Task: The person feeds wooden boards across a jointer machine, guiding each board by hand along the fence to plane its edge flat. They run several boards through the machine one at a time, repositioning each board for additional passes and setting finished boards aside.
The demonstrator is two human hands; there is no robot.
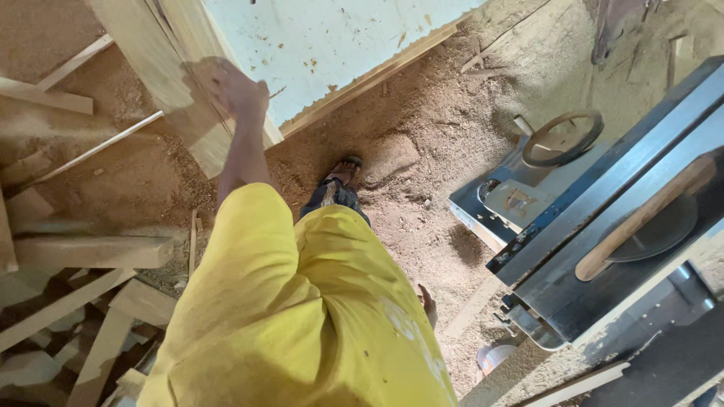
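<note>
Offcuts and battens [83, 256] heaped in sawdust at far left. Left hand [235, 90] up on the edge of a tall pale wooden board [162, 71] leaning upright against a white panel [324, 41]; blurred, so cannot tell how far closed. Probably stiff, fairly heavy, rough-sawn and splintery; best gripped along its long edges, mid-height. Right hand [428, 304] hanging low by yellow shirt, empty, fingers loosely curled. Table saw [603, 249] at right.

Floor [422, 151] is covered throughout in sawdust. Offcut timber pieces [83, 301] are piled at one side. A table saw [603, 234] is stationed opposite. A thin wood strip [471, 305] is lying beside its base.
</note>
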